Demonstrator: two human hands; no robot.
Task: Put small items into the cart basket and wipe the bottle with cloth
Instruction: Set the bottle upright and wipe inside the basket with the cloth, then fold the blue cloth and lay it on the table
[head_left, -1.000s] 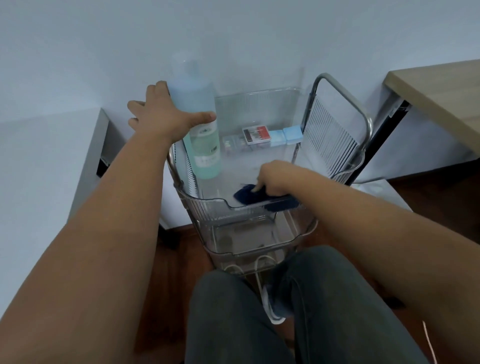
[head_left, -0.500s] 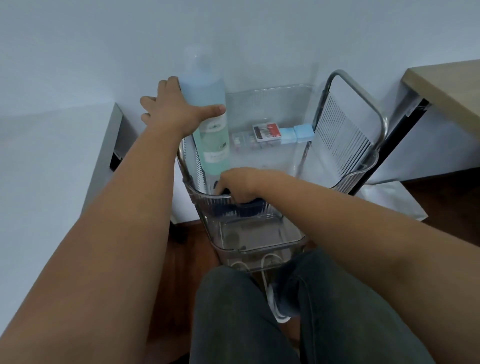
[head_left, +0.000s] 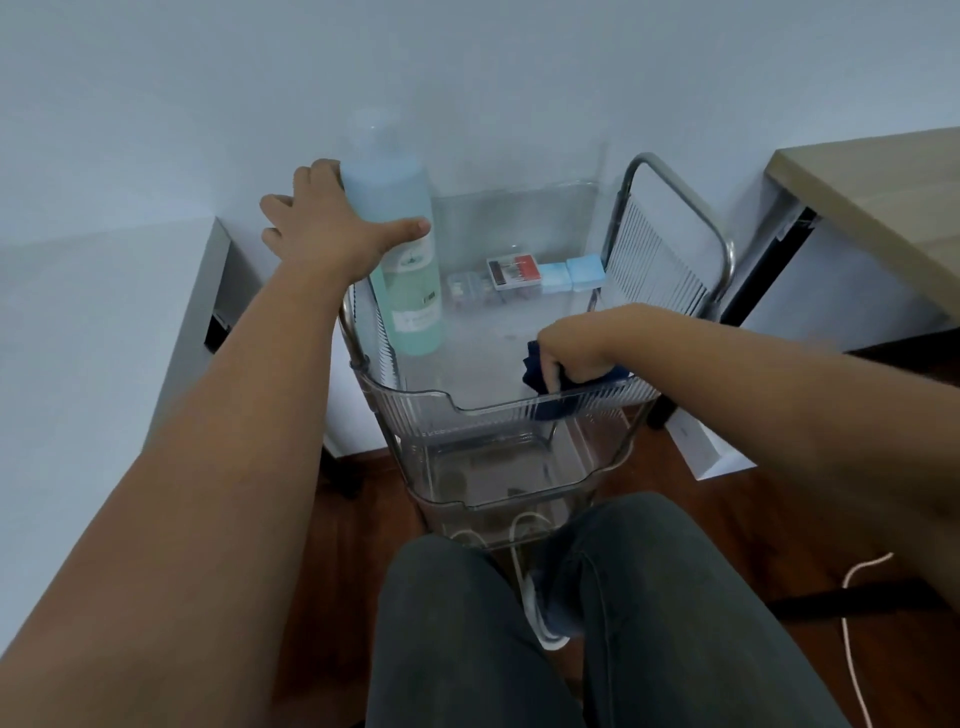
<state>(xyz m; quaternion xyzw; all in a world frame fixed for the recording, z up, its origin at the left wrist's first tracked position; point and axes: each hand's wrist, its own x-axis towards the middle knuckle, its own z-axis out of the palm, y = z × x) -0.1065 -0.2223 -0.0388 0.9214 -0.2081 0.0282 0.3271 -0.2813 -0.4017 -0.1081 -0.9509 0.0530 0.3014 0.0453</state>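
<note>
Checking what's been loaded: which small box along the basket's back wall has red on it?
The red-and-white box, middle of the row; the two boxes right of it are pale blue, the case left is clear.

No text can be read: the label on the bottle (head_left: 410, 280) and the print on the red-and-white box (head_left: 511, 271) beside it are too blurred.

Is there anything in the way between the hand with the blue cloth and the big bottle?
Nothing visible. The right hand grips the dark blue cloth at the top basket's front right; the bottle stands at its back left, held by the left hand. Only bare basket floor lies between. The small boxes sit along the back wall, off that path.
</note>
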